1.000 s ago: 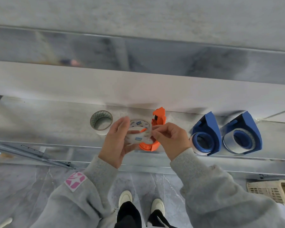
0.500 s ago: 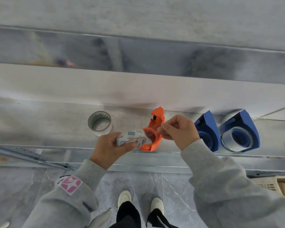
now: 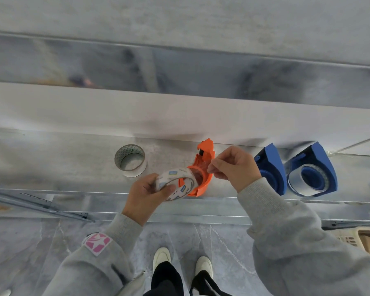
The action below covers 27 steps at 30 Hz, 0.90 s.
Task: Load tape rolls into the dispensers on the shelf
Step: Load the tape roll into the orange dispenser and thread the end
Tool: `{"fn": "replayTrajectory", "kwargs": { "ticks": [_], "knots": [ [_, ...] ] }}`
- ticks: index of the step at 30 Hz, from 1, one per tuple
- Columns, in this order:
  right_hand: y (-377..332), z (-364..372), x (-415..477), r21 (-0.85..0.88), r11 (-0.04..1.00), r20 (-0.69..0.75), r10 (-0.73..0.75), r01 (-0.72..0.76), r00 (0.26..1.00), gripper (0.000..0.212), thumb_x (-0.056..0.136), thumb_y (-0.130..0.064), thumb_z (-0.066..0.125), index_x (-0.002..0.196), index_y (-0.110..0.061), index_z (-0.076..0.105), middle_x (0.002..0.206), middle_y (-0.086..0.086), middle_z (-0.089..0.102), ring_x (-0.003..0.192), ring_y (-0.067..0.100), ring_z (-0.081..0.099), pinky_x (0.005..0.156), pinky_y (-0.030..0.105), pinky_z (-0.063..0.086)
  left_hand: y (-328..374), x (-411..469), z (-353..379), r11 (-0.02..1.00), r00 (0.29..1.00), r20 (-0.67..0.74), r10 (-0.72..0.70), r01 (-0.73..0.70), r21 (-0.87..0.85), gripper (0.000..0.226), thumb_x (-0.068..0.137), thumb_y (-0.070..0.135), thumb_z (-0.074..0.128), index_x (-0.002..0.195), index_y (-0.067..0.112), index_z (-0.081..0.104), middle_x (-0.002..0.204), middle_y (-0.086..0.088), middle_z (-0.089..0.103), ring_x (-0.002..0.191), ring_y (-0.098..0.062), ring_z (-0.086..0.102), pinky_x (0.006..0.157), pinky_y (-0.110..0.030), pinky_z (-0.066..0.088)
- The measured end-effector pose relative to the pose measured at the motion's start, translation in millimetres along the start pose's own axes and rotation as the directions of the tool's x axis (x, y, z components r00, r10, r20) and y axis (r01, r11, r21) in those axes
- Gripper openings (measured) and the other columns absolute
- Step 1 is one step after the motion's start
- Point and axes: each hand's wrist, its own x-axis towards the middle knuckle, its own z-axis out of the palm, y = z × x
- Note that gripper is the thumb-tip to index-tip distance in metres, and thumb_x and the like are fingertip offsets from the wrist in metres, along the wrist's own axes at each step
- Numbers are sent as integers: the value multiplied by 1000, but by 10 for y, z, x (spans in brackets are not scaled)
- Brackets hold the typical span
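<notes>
Left hand (image 3: 145,194) tilted tape roll (image 3: 175,184) toward orange dispenser (image 3: 202,167).

Both hands raised in front of the body, forearms in grey sleeves converging toward the centre.

The left hand (image 3: 146,194) is curled, thumb on the near side and fingers (image 3: 153,183) wrapped over the far side, gripping a tape roll (image 3: 176,184) by its rim; the wrist is bent slightly inward. The right hand (image 3: 236,167) is held higher and apart from the left, knuckles upward, with thumb and forefinger pinched together at their tips; the remaining fingers are folded loosely into the palm. What the pinch holds cannot be determined.
</notes>
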Motion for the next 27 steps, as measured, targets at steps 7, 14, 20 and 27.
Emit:
{"fn": "replayTrajectory", "kwargs": {
  "ticks": [7, 14, 20, 27],
  "knots": [
    [-22, 43, -42, -172, 982, -25, -84, 79, 996, 36, 61, -3, 83, 70, -16, 51, 66, 3, 63, 62, 21, 61, 65, 35, 57, 14, -74, 41, 969, 995, 81, 66, -83, 234, 32, 61, 46, 73, 77, 19, 68, 89, 17, 73, 81, -9, 70, 72, -43, 59],
    [-1, 27, -36, -175, 980, -51, -103, 93, 993, 38, 62, 1, 81, 71, -17, 49, 67, 1, 62, 67, 24, 63, 68, 41, 58, 33, -103, 43, 983, 987, 141, 73, -95, 156, 34, 61, 60, 73, 79, 32, 71, 84, 7, 74, 79, -20, 69, 71, -47, 59],
    [20, 68, 10, -204, 973, -70, -122, 106, 990, 33, 69, 0, 76, 74, -18, 49, 71, 3, 61, 65, 21, 60, 65, 31, 56, 77, -123, 118, 988, 991, 127, -28, 47, -144, 30, 69, 45, 68, 56, 18, 65, 57, 1, 64, 64, -16, 60, 65, -28, 52],
    [-7, 182, 143, -234, 969, -53, -92, 77, 994, 25, 74, -3, 70, 73, -18, 51, 70, 3, 62, 63, 10, 61, 65, 27, 55, 47, -59, 164, 809, 940, 31, -340, 310, -500, 9, 93, 19, 53, 86, 16, 57, 64, -4, 62, 48, -16, 63, 50, -29, 53]
  ]
}}
